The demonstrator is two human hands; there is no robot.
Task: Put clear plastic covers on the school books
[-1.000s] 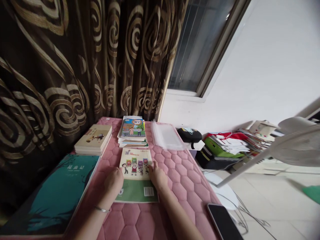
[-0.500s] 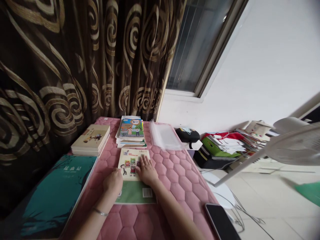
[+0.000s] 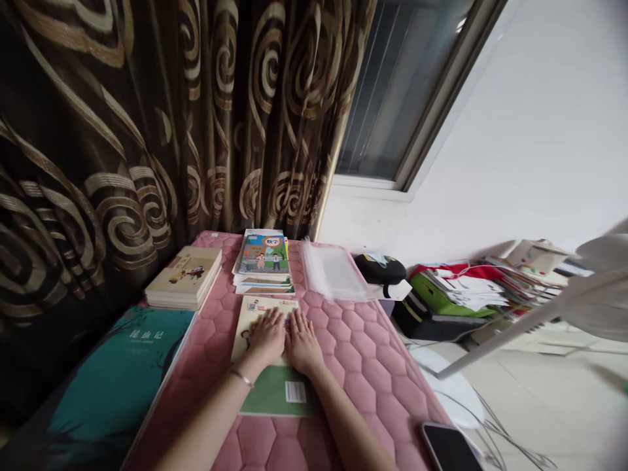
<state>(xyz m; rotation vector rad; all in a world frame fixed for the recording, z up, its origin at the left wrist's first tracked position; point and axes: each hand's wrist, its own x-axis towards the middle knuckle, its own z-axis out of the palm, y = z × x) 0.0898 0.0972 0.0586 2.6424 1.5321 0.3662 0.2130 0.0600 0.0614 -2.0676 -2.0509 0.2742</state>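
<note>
A thin book with a cream and green cover point(image 3: 275, 392) lies flat on the pink quilted table cover point(image 3: 353, 353). My left hand point(image 3: 267, 337) lies palm down on the middle of that book, fingers stretched forward. My right hand point(image 3: 303, 343) lies flat right beside it, touching it, fingers also stretched out over the book's right half. A thin bracelet point(image 3: 241, 377) is on my left wrist. Neither hand holds anything.
Behind the book stands a stack of picture books point(image 3: 263, 261). Beige books point(image 3: 185, 277) are piled at the left, a big teal book point(image 3: 108, 379) at the near left. Clear plastic sleeves point(image 3: 333, 273), a phone point(image 3: 449, 448), a patterned curtain point(image 3: 122, 131) and floor clutter point(image 3: 456, 294) surround.
My left hand moved from the book's left edge onto its cover, beside my right hand. My right hand slid slightly forward. The view shifted a little.
</note>
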